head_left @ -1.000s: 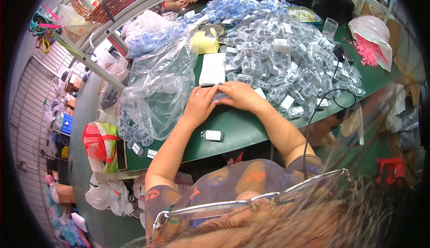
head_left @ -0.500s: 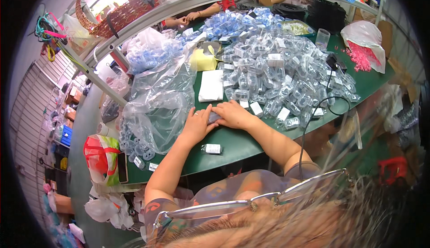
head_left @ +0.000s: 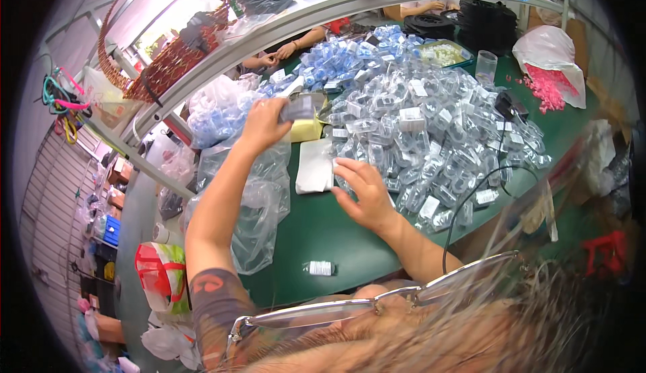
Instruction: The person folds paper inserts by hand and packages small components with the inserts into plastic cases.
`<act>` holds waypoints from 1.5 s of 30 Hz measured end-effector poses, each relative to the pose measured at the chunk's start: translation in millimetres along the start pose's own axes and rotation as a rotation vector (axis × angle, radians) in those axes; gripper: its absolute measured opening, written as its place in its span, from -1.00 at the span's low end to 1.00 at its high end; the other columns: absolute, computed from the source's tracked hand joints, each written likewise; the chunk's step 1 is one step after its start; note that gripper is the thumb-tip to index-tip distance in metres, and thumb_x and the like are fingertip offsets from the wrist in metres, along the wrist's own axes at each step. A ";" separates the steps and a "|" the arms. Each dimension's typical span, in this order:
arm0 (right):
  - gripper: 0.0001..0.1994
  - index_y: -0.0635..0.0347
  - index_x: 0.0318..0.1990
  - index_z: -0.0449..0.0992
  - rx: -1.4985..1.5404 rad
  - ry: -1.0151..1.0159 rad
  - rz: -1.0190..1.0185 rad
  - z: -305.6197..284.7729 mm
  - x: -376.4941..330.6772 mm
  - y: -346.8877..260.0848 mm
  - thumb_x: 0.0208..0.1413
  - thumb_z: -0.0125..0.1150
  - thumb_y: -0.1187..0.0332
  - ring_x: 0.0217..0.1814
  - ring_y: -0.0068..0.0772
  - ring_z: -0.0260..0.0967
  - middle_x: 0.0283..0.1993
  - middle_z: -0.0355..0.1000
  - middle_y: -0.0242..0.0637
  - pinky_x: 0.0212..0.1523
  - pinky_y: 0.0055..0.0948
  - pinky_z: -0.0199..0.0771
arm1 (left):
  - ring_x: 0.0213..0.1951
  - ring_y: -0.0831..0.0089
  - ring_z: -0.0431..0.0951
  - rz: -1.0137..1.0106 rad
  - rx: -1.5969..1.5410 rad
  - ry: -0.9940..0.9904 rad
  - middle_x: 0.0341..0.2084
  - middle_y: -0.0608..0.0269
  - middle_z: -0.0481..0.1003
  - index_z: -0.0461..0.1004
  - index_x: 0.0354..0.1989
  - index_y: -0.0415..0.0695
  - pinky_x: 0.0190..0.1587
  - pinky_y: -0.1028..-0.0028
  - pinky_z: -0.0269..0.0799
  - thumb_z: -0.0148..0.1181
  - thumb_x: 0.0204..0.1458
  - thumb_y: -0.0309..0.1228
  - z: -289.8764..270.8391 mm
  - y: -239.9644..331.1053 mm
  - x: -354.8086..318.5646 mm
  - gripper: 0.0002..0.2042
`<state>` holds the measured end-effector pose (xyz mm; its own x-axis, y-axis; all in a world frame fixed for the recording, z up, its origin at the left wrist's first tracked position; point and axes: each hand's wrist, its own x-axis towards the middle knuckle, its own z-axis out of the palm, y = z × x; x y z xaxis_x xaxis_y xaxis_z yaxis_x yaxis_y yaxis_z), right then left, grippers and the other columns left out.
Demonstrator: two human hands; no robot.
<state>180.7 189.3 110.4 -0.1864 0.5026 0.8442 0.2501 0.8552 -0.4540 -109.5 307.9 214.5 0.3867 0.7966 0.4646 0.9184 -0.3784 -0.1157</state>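
Note:
My left hand (head_left: 264,124) is raised over the clear plastic bags (head_left: 259,221), its fingers closed round a small grey packet (head_left: 299,109). Behind that packet stands a box with a yellow cloth or paper (head_left: 307,130) at its front. My right hand (head_left: 365,194) is open, fingers apart, at the right edge of a white paper stack (head_left: 313,167). Close beside it lies the big heap of clear bagged plastic parts (head_left: 410,124) with white labels. A single labelled packet (head_left: 319,268) rests on the green table (head_left: 356,255) near the front edge.
Blue bagged parts (head_left: 363,56) lie behind the clear heap, where another person's hands (head_left: 279,55) show. A black cable (head_left: 464,201) curves across the right side. Pink pieces (head_left: 548,87) spill from a white bag. A metal shelf rail (head_left: 269,33) crosses above.
My left hand has lifted away from the front of the paper stack, up and to the left, with the grey packet. My right hand has parted from it and opened, moving slightly right.

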 end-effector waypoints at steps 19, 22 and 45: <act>-0.65 0.15 0.07 0.50 0.252 -0.492 0.026 18.3 -6.8 12.4 0.15 0.34 0.32 -0.12 -0.16 0.53 -0.09 0.50 -0.26 -0.19 -0.23 0.50 | 0.11 0.09 0.58 -0.139 0.194 -0.654 0.00 0.07 0.61 0.51 0.12 -0.01 0.15 0.06 0.45 0.38 -0.04 -0.30 199.4 -126.9 65.3 -0.53; -0.67 0.12 0.07 0.50 0.186 -0.615 0.033 16.5 -13.9 16.8 0.18 0.31 0.29 -0.19 -0.17 0.51 -0.15 0.48 -0.28 -0.21 -0.22 0.49 | 0.11 0.06 0.59 -0.064 0.075 -0.558 -0.01 0.07 0.61 0.51 0.07 -0.01 0.13 0.08 0.47 0.31 0.03 -0.33 184.8 -110.9 72.3 -0.61; -0.68 0.01 0.12 0.47 0.136 -0.921 -0.034 29.7 -29.4 17.7 0.30 0.19 0.13 -0.14 -0.24 0.49 -0.20 0.45 -0.35 -0.13 -0.24 0.44 | -0.06 0.32 0.62 -0.385 -0.393 -0.521 -0.11 0.10 0.64 0.57 0.06 -0.24 0.02 0.36 0.50 0.52 -0.14 -0.09 240.5 -144.8 78.9 -0.37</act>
<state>162.3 193.4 69.1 -0.8866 0.3291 0.3250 0.1279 0.8497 -0.5115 -191.9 538.9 56.7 0.1239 0.9893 -0.0776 0.9367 -0.0908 0.3380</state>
